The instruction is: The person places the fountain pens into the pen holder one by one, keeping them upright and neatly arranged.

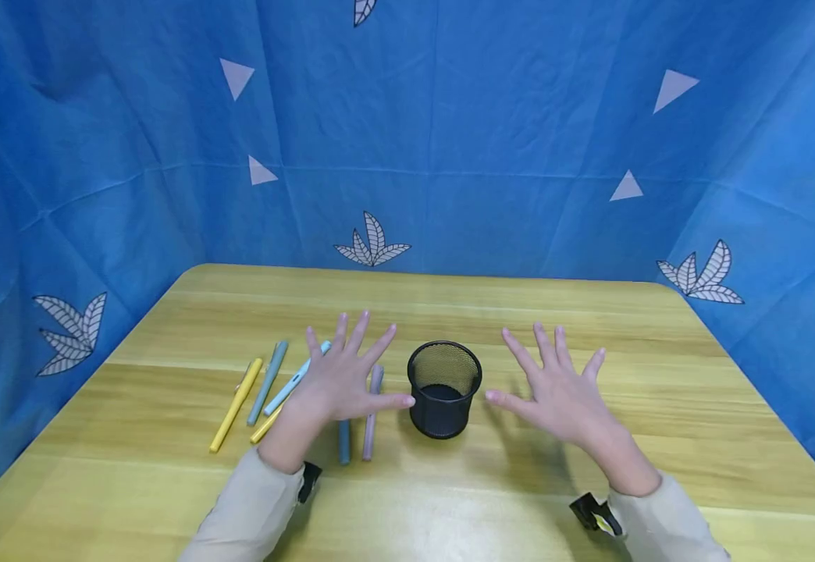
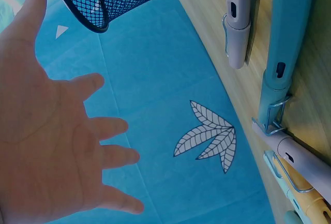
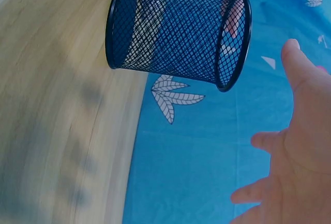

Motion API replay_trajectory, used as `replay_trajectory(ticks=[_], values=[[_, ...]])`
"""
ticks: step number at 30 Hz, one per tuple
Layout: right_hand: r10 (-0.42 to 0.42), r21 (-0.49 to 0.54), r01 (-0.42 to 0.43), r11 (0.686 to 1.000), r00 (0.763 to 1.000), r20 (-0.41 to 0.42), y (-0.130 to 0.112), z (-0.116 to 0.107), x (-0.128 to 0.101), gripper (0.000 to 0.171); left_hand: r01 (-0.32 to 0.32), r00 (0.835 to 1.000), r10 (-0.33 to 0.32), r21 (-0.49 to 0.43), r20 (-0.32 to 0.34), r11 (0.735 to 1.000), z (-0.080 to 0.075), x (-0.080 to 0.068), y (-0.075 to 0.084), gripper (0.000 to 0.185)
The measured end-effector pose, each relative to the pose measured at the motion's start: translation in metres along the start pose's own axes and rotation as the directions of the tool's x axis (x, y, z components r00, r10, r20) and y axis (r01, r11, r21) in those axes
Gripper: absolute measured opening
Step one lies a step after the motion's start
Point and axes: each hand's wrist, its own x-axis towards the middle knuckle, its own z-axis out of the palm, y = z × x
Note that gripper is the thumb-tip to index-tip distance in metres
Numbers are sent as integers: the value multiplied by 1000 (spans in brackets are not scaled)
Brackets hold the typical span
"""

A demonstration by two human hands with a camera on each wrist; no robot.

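Observation:
A black mesh pen cup [image 1: 441,417] stands upright on the table between the two hands. My left hand [image 1: 337,382] hovers with spread, straight fingers above several capped pens, its thumb tip close to or touching the cup's rim. My right hand [image 1: 562,394] is held over the table right of the cup, fingers spread, holding nothing. Near the left hand lie a light blue pen [image 1: 298,378], a lavender pen [image 1: 372,421], a dark blue pen [image 1: 344,443] and a teal pen [image 1: 268,382]. A yellow pen [image 1: 235,406] lies farthest left. Another yellow pen [image 1: 265,425] is partly hidden by the left hand.
The wooden table [image 1: 492,499] has rounded far corners. A blue curtain [image 1: 492,117] with white leaf and triangle prints hangs around its back and sides. A black strap piece [image 1: 593,513] sits at the right wrist, with another black piece [image 1: 309,481] at the left.

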Motion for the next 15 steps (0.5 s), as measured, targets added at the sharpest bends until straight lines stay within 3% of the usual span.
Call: replay_trajectory(ticks=[15], values=[[-27,23,27,999,999,-17,-2,-2,0,82,1,1000,-1,-19,8,1000,-2,-2,-1,94]])
